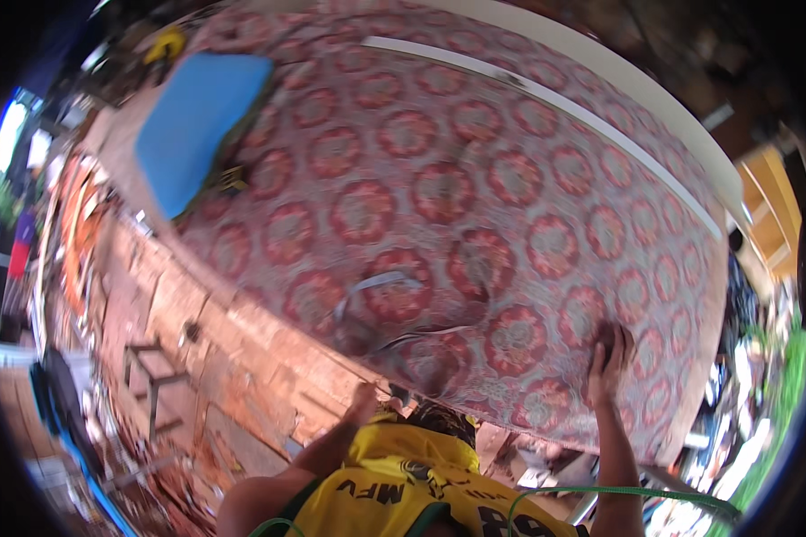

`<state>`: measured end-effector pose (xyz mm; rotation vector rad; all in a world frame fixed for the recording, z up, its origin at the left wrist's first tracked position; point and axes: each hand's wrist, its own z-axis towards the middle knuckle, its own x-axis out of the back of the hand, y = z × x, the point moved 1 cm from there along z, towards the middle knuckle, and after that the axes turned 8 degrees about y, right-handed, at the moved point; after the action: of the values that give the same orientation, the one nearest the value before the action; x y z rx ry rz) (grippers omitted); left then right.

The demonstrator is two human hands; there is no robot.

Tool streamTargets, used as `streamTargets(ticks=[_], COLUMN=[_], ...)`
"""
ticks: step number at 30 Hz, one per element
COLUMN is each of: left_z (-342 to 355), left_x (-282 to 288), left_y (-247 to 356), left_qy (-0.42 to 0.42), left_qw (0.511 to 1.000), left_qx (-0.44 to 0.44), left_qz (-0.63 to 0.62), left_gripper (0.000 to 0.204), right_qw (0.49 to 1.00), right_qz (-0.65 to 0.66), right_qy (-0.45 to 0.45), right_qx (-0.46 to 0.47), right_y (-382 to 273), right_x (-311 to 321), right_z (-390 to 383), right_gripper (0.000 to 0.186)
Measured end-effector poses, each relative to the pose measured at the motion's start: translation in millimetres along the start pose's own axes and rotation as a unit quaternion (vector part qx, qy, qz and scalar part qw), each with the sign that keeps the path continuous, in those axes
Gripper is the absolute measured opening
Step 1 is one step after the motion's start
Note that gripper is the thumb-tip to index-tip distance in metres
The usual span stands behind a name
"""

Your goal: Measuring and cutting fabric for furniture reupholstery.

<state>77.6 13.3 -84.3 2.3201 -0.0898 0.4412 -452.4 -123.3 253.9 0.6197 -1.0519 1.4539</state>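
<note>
A broad sheet of pink-grey fabric with red round motifs (pixel 528 170) covers a large raised board. My right hand (pixel 611 358) lies on it near the right, fingers apart and slightly bent, holding nothing visible. My left hand (pixel 364 401) is low, by the board's front edge; its fingers are blurred and unclear. A loose, curling strip (pixel 385 279) lies on the fabric above my left hand. A long pale straight strip (pixel 546 94) runs along the far side. At the far left rests a blue pad (pixel 197 125), with a small black-and-yellow object (pixel 232 179) beside it.
The board's pale rim (pixel 690 98) curves behind the fabric. A yellow item (pixel 166 45) sits at the back left. Below left stand a metal frame stool (pixel 148 380) and scattered debris on a reddish floor (pixel 197 322). A wooden piece of furniture (pixel 770 215) and clutter are at the right.
</note>
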Motion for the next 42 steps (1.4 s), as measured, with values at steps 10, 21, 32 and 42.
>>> streamTargets(ticks=[10,21,32,42], left_z=[-78.6,148.5,307.2,340.4], left_x=[241.7,500.7,607.1,666.2], left_y=[225.7,373.3,405.9,454.8], left_qy=[0.304,0.419,0.014,0.243], left_qw=[0.875,0.846,0.917,0.854], left_qx=[-0.076,-0.133,-0.290,-0.460], left_qz=[-0.368,-0.301,-0.272,-0.005], left_gripper=[0.026,0.061,0.061,0.056], right_qw=[0.996,0.955,0.614,0.469], right_qz=[-0.053,0.149,0.708,0.814], right_qy=[0.037,0.112,-0.234,-0.127], right_qx=[0.056,-0.231,-0.257,-0.319], right_y=[11.3,-174.8,-643.5,-758.2], right_x=[5.2,-9.3,-260.6,-256.4], right_z=[-22.8,56.5,270.9,332.9], right_gripper=[0.045,0.058,0.047,0.063])
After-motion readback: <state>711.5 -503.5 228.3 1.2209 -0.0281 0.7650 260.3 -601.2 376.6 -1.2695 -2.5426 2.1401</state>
